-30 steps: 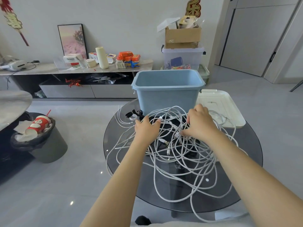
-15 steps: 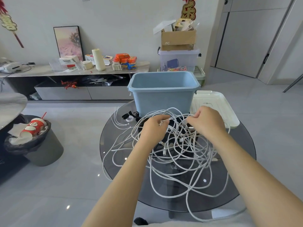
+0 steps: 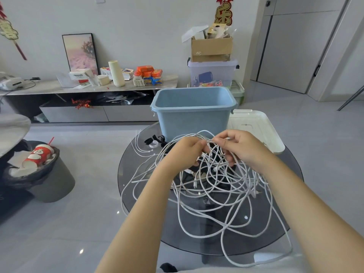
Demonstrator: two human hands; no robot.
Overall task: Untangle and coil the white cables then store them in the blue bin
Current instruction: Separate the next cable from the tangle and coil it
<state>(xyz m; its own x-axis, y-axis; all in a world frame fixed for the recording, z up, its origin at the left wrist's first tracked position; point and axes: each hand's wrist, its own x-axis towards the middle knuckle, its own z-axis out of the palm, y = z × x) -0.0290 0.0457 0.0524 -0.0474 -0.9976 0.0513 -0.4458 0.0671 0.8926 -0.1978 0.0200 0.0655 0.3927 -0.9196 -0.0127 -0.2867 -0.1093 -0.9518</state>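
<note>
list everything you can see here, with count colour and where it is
white cables: several, count unclear, white, one tangle on the table, loops over the near edge
blue bin: 1, blue, far side of the table
lid: 1, white, right of the bin
cable ties: a few, white, table's left edge
straps: black, count unclear, beside the bin
glass table: 1, dark, round
trash can: 1, grey, floor at left, red cup inside
cardboard box: 1, brown, on a clear tub
left hand: grips cables
right hand: pinches cables
</note>
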